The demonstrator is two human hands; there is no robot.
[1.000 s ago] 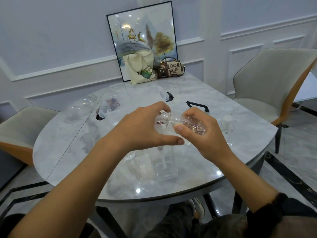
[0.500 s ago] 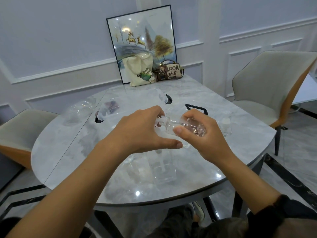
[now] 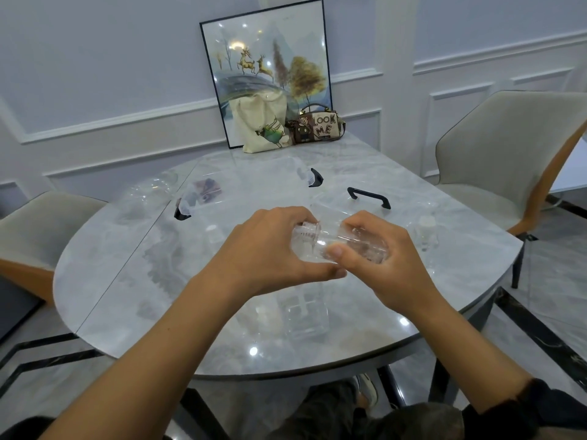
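Both hands have sunk a touch toward the marble table [image 3: 111,265] since a moment ago, with the clear bottle [image 3: 349,241] lying sideways between them in the air. The right hand [image 3: 387,265] wraps its body, while the left hand [image 3: 270,252] curls its fingers round the threaded neck (cap or none, I cannot tell). A square glass container [image 3: 305,315] stands just below.

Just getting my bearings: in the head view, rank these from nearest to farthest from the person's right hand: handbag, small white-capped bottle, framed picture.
From the right hand:
1. Small white-capped bottle, just to its right.
2. Handbag, at the far side of the table.
3. Framed picture, leaning behind the handbag.
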